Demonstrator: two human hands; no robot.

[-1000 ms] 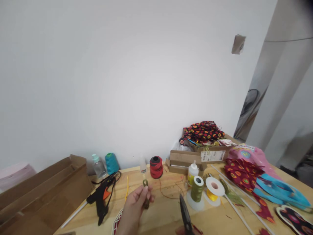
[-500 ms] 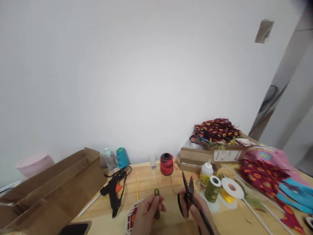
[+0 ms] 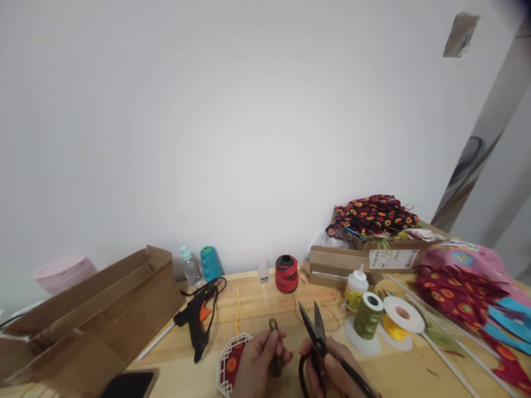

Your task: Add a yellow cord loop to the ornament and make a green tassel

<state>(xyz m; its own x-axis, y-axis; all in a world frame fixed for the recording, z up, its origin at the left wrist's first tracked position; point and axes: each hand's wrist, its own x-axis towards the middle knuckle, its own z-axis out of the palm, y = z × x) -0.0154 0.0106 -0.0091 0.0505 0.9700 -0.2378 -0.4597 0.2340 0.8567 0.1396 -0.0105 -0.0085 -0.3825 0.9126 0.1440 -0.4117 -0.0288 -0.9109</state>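
My left hand (image 3: 260, 362) pinches a bundle of olive-green cord (image 3: 273, 325), whose looped top pokes up above the thumb; its lower part is mostly hidden by the fingers. Black-handled scissors (image 3: 318, 331) are in my right hand (image 3: 332, 367), blades parted and pointing up, apart from the cord. Beside and partly behind my left hand lies an octagonal white lattice frame (image 3: 222, 371) with a red patterned centre. A yellow cord (image 3: 238, 309) runs up the table from its top.
A black glue gun (image 3: 197, 326) and a long cardboard box (image 3: 108, 315) are on the left. Toward the right stand a red thread spool (image 3: 286, 275), glue bottle (image 3: 355, 288), green thread spool (image 3: 368, 318) and yellow spool (image 3: 400, 318). Patterned fabric (image 3: 373, 215) fills a box behind them.
The scissors' blades have spread wider and tilted leftward. My left hand still holds the cord. The view has shifted slightly, showing more of the octagonal frame.
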